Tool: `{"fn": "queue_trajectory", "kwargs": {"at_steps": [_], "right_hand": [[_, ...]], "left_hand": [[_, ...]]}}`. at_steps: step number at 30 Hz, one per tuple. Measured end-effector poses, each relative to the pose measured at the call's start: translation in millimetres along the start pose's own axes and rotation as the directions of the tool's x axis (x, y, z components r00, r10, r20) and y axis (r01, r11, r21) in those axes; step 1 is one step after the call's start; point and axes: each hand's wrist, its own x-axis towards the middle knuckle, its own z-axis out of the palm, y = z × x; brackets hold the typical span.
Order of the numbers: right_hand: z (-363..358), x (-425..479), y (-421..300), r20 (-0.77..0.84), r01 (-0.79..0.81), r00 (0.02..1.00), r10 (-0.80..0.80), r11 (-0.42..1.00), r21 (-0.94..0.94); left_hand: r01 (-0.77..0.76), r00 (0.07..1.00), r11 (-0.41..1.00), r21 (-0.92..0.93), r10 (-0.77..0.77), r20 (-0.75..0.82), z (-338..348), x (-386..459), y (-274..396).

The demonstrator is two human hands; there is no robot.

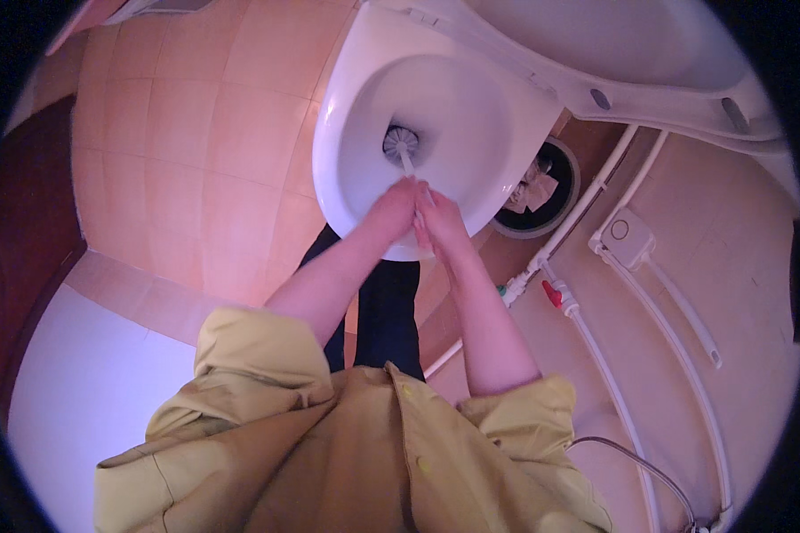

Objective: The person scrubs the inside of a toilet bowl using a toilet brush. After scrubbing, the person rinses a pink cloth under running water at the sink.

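Note:
Both of my hands are over the front of a white ceramic toilet bowl (463, 106). My left hand (395, 208) and my right hand (444, 217) close together around the pale handle of a toilet brush (406, 160). The round bristle head (401, 141) sits down in the dark drain opening of the bowl. Much of the handle is hidden by my fingers. Hinged up at the upper right is the toilet seat (667, 110), with its lid (627, 40) behind it.
Right of the toilet stands a dark waste bin (569, 200) with crumpled paper (537, 190) inside. White pipes (590, 190) run along the wall, one with a red valve lever (552, 294). A white fixture (629, 240) has a long arm. Tiled floor (187, 180) lies left; a dark door (33, 246) borders it.

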Motion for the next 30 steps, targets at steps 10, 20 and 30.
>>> {"fn": "queue_trajectory", "kwargs": {"at_steps": [10, 20, 30], "right_hand": [[18.0, -113.9, -30.1, -0.025, 0.115, 0.993, -0.118, 0.987, -0.114], [24.0, -95.5, -12.1, 0.065, 0.178, 0.984, -0.166, 0.926, -0.332], [34.5, -113.9, 28.3, 0.05, 0.333, 0.928, -0.37, 0.761, -0.557]], "left_hand": [[-0.201, 0.968, 0.977, 0.072, 0.209, -0.14, -39.5, -64.0, 72.1], [-0.24, 0.964, 0.941, 0.239, 0.26, -0.055, -42.0, -69.6, 47.9], [-0.284, 0.943, 0.893, 0.35, 0.325, -0.065, -54.9, -103.1, 54.4]]}}
